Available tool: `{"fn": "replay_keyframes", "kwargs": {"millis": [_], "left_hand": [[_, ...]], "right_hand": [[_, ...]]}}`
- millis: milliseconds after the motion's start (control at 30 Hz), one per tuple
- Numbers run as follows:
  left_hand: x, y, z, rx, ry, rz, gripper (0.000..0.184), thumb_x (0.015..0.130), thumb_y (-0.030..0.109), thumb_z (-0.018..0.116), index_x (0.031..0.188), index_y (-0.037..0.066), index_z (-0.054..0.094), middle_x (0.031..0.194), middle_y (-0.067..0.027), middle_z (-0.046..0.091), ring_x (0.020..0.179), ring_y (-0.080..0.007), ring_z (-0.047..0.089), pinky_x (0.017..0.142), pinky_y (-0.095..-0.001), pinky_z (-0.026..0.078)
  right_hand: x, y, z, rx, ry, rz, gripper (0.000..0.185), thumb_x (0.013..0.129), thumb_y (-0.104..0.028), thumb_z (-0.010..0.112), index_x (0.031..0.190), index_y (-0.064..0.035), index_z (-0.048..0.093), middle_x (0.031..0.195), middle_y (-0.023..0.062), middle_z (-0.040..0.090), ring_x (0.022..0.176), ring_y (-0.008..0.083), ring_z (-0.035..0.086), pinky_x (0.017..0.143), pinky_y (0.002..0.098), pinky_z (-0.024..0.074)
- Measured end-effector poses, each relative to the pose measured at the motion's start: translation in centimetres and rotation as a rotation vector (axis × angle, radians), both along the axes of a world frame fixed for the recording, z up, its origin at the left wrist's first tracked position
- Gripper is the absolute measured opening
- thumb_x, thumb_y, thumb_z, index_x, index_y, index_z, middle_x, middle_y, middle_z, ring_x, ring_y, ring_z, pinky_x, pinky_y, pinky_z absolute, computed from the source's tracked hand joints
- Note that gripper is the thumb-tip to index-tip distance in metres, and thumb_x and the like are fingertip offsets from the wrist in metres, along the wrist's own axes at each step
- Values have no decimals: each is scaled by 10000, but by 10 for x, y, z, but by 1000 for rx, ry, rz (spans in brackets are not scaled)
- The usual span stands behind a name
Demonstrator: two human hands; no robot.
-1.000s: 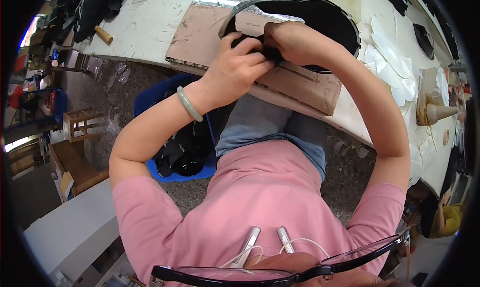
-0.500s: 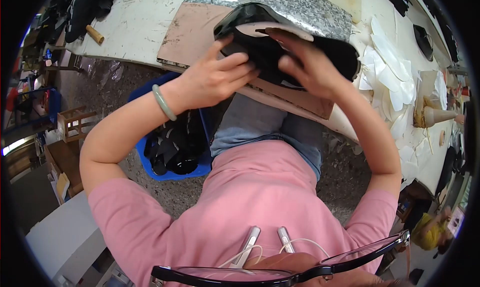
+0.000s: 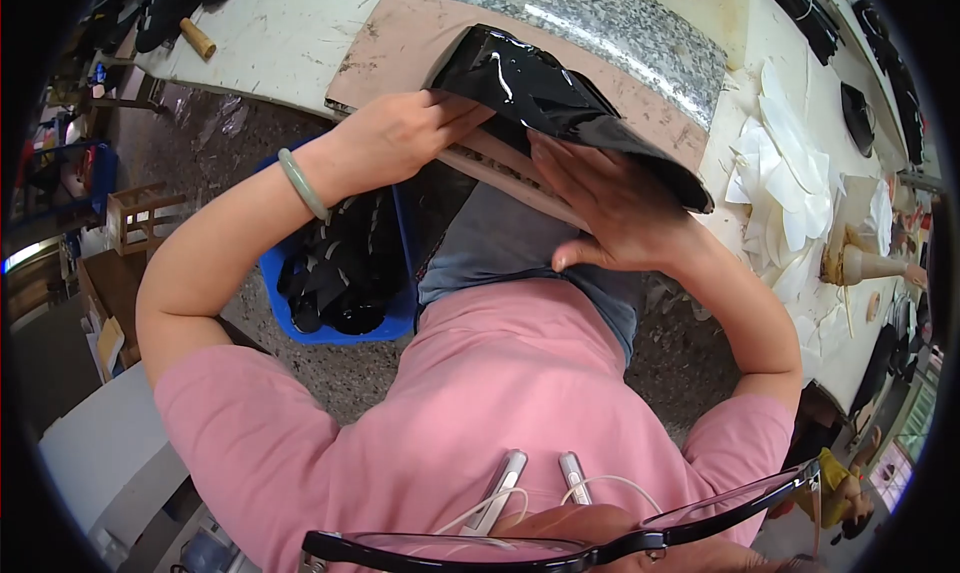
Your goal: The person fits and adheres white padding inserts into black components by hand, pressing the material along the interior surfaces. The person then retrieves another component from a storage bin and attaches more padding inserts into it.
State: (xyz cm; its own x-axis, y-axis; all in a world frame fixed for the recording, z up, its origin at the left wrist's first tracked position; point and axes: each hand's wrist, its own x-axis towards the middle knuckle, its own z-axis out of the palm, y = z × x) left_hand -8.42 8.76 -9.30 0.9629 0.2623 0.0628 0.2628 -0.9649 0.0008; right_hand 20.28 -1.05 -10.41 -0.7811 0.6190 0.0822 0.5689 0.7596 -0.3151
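Note:
A glossy black leather piece (image 3: 540, 88), curved like part of a shoe or boot upper, is raised over the near edge of a pinkish board (image 3: 385, 48). At its left end, my left hand (image 3: 405, 138) is closed on the lower edge; the fingertips are partly hidden beneath it. My right hand (image 3: 625, 208) lies under the right part of the piece, fingers stretched out along its underside and thumb spread away. The leather hides the tips of some right fingers. A pale green bangle (image 3: 302, 183) circles my left wrist.
A speckled stone slab (image 3: 600, 23) lies behind the board. White scraps (image 3: 790, 173) are heaped at right, near a cone-shaped object (image 3: 865, 265). A wooden handle (image 3: 197, 38) lies far left. Below the table stands a blue bin (image 3: 300, 328) of black pieces. Another person (image 3: 840, 493) appears lower right.
The black piece has turned over: its pale-edged, dark inside showed before, and its shiny outside faces up now. My right hand has moved down from on top to beneath it.

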Motion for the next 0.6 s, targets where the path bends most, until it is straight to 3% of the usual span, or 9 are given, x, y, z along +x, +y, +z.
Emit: {"fn": "replay_keyframes", "kwargs": {"millis": [133,167,267,300,400,433,533,600], "left_hand": [[-5,11,6,-31,-42,-122,546,793,51,538,1337,13,508,1299,-95,563,1118,-248,586,953,-311,488],[-2,11,10,-42,-26,-127,538,797,53,535,1332,10,510,1313,-96,556,1146,-254,576,968,-317,484],[-2,14,7,-22,-28,-146,502,802,74,547,1299,2,539,1274,-98,578,1133,-256,583,941,-338,504],[-2,14,3,19,-71,-166,504,791,81,561,1289,8,555,1227,-94,602,1094,-246,602,911,-334,518],[0,18,5,111,-98,-206,501,782,104,584,1276,25,574,1159,-79,633,1053,-222,623,867,-317,533],[1,20,7,137,-87,-220,499,783,112,588,1275,31,577,1149,-74,636,1053,-215,624,861,-310,534],[15,17,12,256,-127,-200,501,777,126,602,1275,70,585,1141,-59,632,1040,-193,621,845,-288,531],[32,15,27,363,-179,-235,490,769,158,624,1257,126,599,1097,-22,625,894,-160,605,813,-278,483]], "right_hand": [[-4,8,5,-260,195,-118,969,859,-677,467,1450,61,254,1383,245,411,1261,380,427,1063,465,327],[-18,6,4,-277,236,-222,949,851,-668,496,1428,62,310,1339,242,443,1228,380,436,1068,454,317],[-56,12,-4,-19,24,-241,965,863,-700,432,1399,96,338,1400,293,379,1265,400,407,1071,482,318],[-59,10,-4,107,4,-243,953,845,-681,474,1377,103,368,1434,285,351,1276,394,407,1077,491,314],[-42,0,-5,108,42,-140,963,840,-665,495,1389,111,342,1471,280,316,1347,390,353,1105,479,292],[-33,-8,1,76,52,-122,938,841,-629,517,1417,85,320,1510,246,284,1418,359,271,1133,479,264],[-1,-28,9,-66,-69,-116,888,852,-607,510,1455,13,307,1542,186,264,1447,319,227,1148,483,246],[15,-35,10,-19,-45,-174,650,886,-439,577,1400,-67,437,1481,96,412,1392,260,356,1106,450,342]]}}
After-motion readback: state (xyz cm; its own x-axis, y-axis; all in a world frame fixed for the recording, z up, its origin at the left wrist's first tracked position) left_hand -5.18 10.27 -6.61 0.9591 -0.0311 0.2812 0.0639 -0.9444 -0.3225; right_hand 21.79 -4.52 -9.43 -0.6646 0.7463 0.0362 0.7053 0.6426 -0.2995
